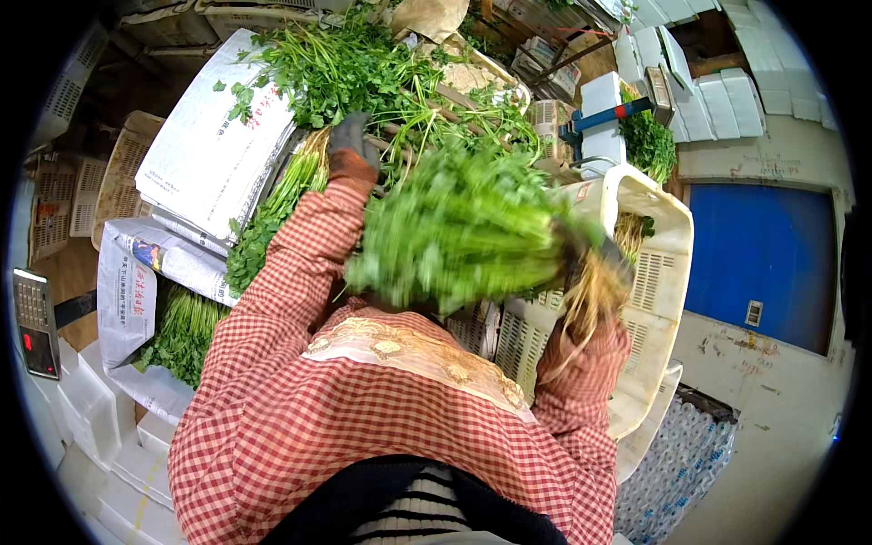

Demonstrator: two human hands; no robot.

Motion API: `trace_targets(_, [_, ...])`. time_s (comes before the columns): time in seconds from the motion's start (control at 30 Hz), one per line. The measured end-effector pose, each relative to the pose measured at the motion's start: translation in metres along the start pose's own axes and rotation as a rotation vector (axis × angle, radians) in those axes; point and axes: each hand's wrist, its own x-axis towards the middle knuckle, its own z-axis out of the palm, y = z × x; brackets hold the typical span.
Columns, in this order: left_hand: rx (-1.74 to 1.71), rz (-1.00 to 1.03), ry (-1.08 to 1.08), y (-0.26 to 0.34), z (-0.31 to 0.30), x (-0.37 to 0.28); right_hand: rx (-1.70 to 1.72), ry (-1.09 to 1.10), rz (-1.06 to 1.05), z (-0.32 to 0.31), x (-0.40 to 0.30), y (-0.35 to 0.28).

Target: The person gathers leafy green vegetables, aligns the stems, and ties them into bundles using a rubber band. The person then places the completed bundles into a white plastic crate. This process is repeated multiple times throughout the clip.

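Note:
My right hand [610, 262], in a dark glove, grips a large bunch of leafy celery-like greens [470, 231] near its pale roots. The bunch is blurred, with its leaves pointing left across my front. My left hand [351, 143], in a dark glove with an orange-brown cuff, lies beside the root end of a smaller bunch [300, 174]. Its fingers reach toward the loose green pile [340, 68], and whether they hold anything cannot be made out. Under my right forearm stands a white plastic crate [650, 286] with more rooted greens [630, 235] inside.
A stack of newspapers [214, 136] lies left of the pile. Below it, newspaper wraps more greens [180, 334]. A digital scale display [37, 323] stands far left, and another post-mounted unit [657, 95] rises at upper right. White foam boxes [732, 102] line the back right.

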Motion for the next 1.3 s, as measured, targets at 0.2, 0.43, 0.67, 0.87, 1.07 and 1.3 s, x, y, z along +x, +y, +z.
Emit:
trace_targets(0.2, [0.049,-0.123,-0.435,-0.011,0.020,0.018,-1.133,-0.367,-0.306,0.073,-0.044,-0.027])
trace_targets(0.43, [0.060,0.070,-0.232,0.045,0.031,0.047,-1.154,-0.212,-0.129,0.065,-0.071,-0.038])
trace_targets(0.67, [0.397,0.282,-0.648,0.055,0.039,0.043,-0.900,-0.034,-0.212,0.037,-0.095,0.045])
trace_targets(0.87, [0.804,0.205,-0.950,0.035,0.105,0.031,-0.907,-0.160,-0.086,0.066,-0.123,0.068])
trace_targets(1.07, [0.425,0.066,-0.807,0.037,0.074,0.035,-1.104,-0.101,-0.232,0.066,-0.116,0.048])
trace_targets(1.3, [-0.871,-0.226,-0.863,0.108,-0.031,-0.015,-1.181,-0.093,0.090,0.079,-0.100,0.032])
